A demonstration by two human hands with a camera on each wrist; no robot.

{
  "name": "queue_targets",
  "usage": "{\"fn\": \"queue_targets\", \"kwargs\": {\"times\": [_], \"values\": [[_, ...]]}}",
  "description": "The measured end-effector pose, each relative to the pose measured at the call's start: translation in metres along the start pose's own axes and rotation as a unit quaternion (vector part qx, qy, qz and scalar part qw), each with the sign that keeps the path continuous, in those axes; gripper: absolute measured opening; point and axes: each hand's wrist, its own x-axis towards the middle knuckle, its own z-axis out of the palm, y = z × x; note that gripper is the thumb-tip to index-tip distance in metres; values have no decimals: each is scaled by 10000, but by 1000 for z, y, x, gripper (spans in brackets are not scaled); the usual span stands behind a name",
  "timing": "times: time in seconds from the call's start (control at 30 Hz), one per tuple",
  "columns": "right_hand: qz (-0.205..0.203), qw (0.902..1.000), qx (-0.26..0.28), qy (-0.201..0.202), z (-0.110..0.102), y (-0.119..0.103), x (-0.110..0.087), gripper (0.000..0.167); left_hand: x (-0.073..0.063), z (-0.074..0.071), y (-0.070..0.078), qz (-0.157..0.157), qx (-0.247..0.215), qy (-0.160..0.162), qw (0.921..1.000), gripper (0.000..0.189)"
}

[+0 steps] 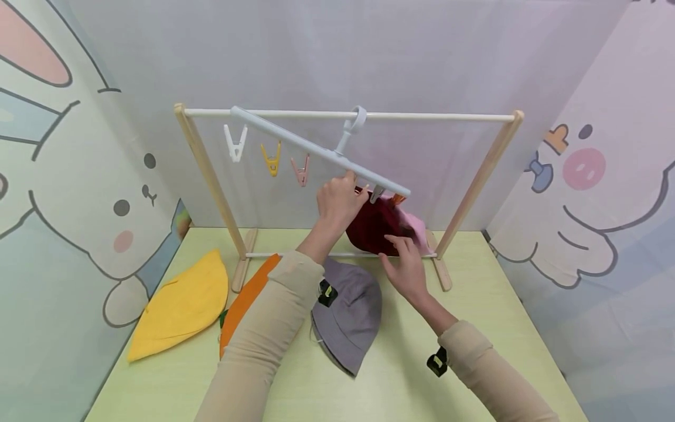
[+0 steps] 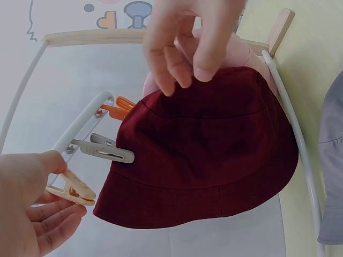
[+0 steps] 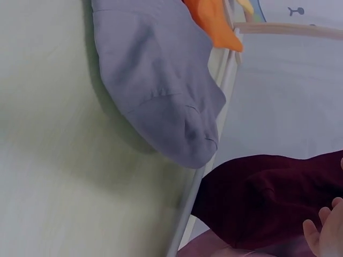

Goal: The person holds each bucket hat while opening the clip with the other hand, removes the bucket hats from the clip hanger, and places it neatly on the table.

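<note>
While the pale table (image 1: 485,293) forms the base, your rack (image 1: 448,117) spans its far part, with wooden posts and white rods. From its top rod hangs the pale blue hanger (image 1: 295,140), tilted so that its right end sits lower. The yellow hat (image 1: 184,305) lies on the table to your left, the grey hat (image 1: 355,310) nearer the middle, and an orange item (image 1: 253,299) is partly hidden by your left sleeve. The maroon hat (image 2: 203,144) hangs at the hanger's low right end, before some pink fabric (image 1: 419,228). In my judgement, the governing relation is this: the maroon hat lies ahead of you, long axis running down from the hanger toward the lower rod, your left hand (image 1: 337,202) nearer its upper edge, your right hand (image 1: 406,266) nearer its lower part. Your left thumb and fingers pinch the cream clip (image 2: 79,186), its tips just beside the hat's edge; contact cannot be confirmed. Your right fingers are apart and loosely bent, nothing seen in their grasp; whether they touch the hat, I cannot tell. The grey clip (image 2: 115,152) grips the hat's edge, with the orange clip (image 2: 115,111) beyond. The white clip (image 1: 235,146), yellow clip (image 1: 272,159) and pink clip (image 1: 301,173) hang along the hanger's higher left half.
</note>
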Motion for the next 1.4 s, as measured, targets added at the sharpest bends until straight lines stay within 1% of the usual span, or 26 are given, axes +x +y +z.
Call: {"fn": "queue_targets", "kwargs": {"times": [0.2,0.3,0.43,0.6,0.73,0.93,1.07,1.2,1.3,1.4], "values": [[100,9997,-17,227,-1,5,5,47,0,0,0,49,-24,63,10000,31],[317,9990,-77,294,-2,7,8,50,0,0,0,71,-29,106,9999,31],[705,9972,-76,216,-4,8,12,51,0,0,0,85,-8,145,9999,32],[1002,9949,20,133,-4,11,17,49,-1,-1,0,49,17,94,9999,33],[1077,9941,24,110,-3,14,18,48,-1,-1,1,44,4,43,10000,35],[1166,9931,-152,-32,1,20,21,49,-1,0,1,75,-4,51,10000,37],[1327,9905,-279,-227,3,22,24,50,-1,0,1,53,30,41,10000,37],[1578,9861,-326,-412,6,24,28,49,-2,-1,1,69,-7,63,10000,36],[1577,9863,-311,-376,8,25,31,45,-2,-1,2,105,-32,75,9999,37],[1468,9883,-324,-266,9,25,34,37,-2,-1,1,128,-22,84,9999,38]]}}
